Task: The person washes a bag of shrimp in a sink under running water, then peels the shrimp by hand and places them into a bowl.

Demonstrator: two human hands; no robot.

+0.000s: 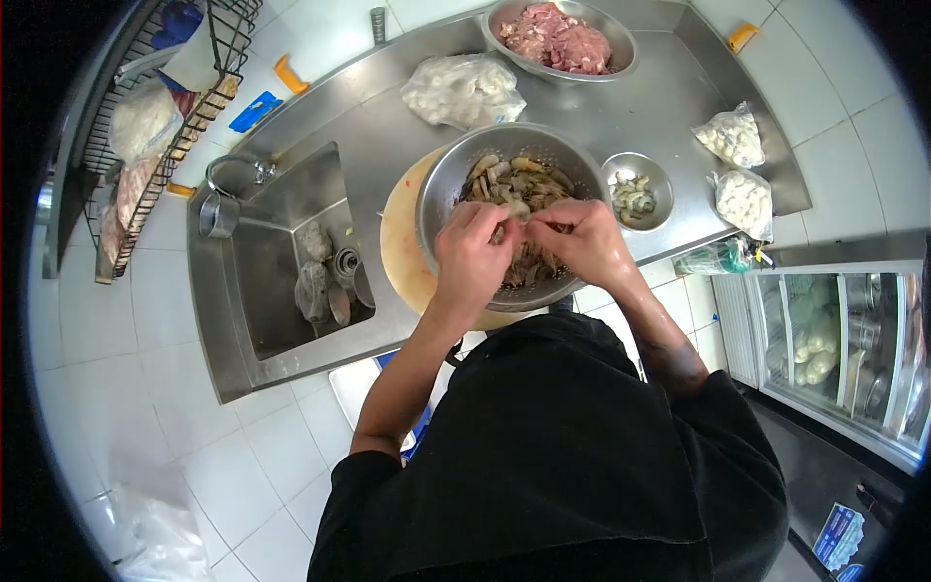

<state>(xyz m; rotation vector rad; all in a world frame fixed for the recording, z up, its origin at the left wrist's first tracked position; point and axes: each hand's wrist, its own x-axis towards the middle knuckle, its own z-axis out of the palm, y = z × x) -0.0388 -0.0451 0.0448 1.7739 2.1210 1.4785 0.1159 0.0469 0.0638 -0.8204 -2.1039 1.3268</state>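
Note:
Both my hands meet over a large steel colander [572,155] holding unpeeled shrimp [529,270]. My left hand [472,254] pinches a pale shrimp [517,210] from one side, with thumb and fingers pressed together. From the other side my right hand [589,244] grips the same shrimp, its fingertips close to the left ones. The fingers partly cover it. Beneath the colander lies a round cutting board [400,228]. Just right of the colander, a small steel bowl [664,186] contains peeled, greyish shrimp [633,197].
Behind the colander are a filled plastic bag [464,89] and a bowl [627,60] of raw meat [562,41]. A sink [262,281] with bagged items is at left, below a wire rack [194,107]. Two white bags [732,136] sit right; a glass-door fridge [834,339] stands lower right.

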